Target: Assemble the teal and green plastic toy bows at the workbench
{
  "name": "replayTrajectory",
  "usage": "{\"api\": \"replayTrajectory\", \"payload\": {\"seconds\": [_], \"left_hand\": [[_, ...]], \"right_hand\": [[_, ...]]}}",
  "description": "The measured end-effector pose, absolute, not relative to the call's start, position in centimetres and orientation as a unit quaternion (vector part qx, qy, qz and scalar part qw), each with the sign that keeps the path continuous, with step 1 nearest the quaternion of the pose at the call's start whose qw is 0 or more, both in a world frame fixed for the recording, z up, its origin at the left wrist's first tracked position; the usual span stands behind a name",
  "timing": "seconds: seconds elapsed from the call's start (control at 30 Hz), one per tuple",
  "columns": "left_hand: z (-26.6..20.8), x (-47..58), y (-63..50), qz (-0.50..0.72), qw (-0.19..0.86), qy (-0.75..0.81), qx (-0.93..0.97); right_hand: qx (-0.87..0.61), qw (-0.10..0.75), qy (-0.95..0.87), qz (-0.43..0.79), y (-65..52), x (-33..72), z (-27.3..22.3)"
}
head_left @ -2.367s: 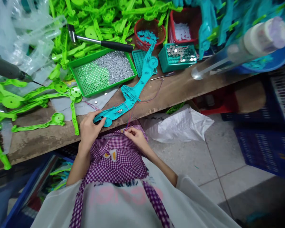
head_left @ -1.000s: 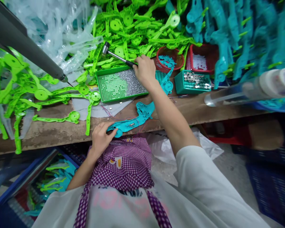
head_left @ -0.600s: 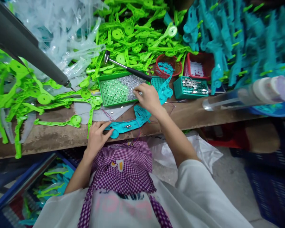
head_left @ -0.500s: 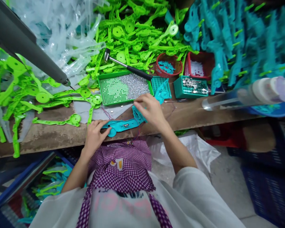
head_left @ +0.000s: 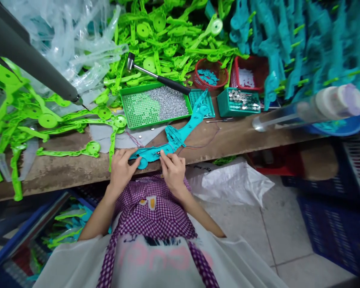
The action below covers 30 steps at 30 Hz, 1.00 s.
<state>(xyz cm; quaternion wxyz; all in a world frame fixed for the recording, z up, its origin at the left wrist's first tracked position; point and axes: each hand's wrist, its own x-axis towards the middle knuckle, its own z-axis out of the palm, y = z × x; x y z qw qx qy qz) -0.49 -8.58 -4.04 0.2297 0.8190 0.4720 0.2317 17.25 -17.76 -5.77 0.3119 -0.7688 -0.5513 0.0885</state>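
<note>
A long turquoise plastic half-shell [head_left: 180, 136] lies at the bench edge, its hollow inner side up. My left hand [head_left: 121, 168] grips its left end, thumb by a round disc-shaped part [head_left: 142, 163]. My right hand [head_left: 173, 170] is over the shell's middle, fingertips pinched together at some small metal pieces [head_left: 158, 153] in the hollow. What those fingertips hold, if anything, is too small and covered to make out. Thin reddish wires [head_left: 204, 145] trail on the bench right of the shell. The shell's far end rests by a small teal tray [head_left: 211, 112].
Behind the shell stands a green tray [head_left: 138, 125] of small metal parts, a hammer [head_left: 159, 76] across it. A teal basket [head_left: 238, 112] holds silver discs. A power screwdriver [head_left: 63, 84] hangs at left. Green parts [head_left: 156, 48] are heaped behind; a bottle [head_left: 303, 106] is at right.
My right hand has moved down and left from the shell's angled middle to the metal pieces inside it. My left hand keeps its hold on the left end. The view has shifted slightly.
</note>
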Motion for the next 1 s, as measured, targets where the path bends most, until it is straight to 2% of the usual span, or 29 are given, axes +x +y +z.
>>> {"api": "replayTrajectory", "payload": {"seconds": [0.4, 0.67, 0.87, 1.0], "left_hand": [[-4.2, -0.1, -8.4, 0.280, 0.245, 0.471, 0.800], [-4.3, -0.1, -8.3, 0.283, 0.250, 0.479, 0.792], [-4.3, 0.0, -8.2, 0.290, 0.252, 0.472, 0.793], [-4.4, 0.1, -8.2, 0.293, 0.250, 0.472, 0.793]], "right_hand": [[-0.767, 0.431, -0.462, 0.111, -17.5, 16.3, -7.9], [-0.737, 0.493, -0.460, 0.048, -16.9, 16.1, -8.7], [-0.716, 0.507, -0.480, -0.003, -16.5, 16.1, -8.9], [-0.725, 0.486, -0.487, 0.030, -16.5, 15.8, -8.4]]}}
